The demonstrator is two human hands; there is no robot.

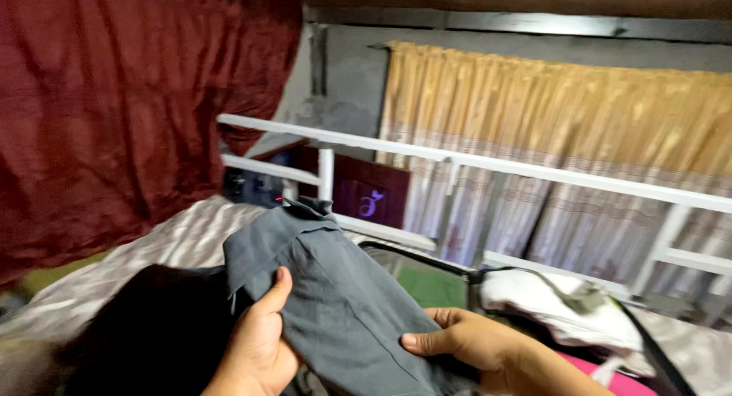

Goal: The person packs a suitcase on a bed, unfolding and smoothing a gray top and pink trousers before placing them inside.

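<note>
A grey collared shirt [335, 289] is held up over a bed, collar end pointing away from me. My left hand [255, 342] grips its left edge, thumb on top of the cloth. Gripping the lower right side is my right hand [465, 342], thumb pressed flat on the fabric. Black clothing [145, 327] lies under and left of the shirt.
A patterned bedsheet [183, 236] covers the bed. White metal rails [488, 163] cross behind it, with a yellow curtain [564, 121] beyond. A dark red cloth [114, 98] hangs at left. White cloth [557, 301] and something pink [602, 369] lie in an open bag at right.
</note>
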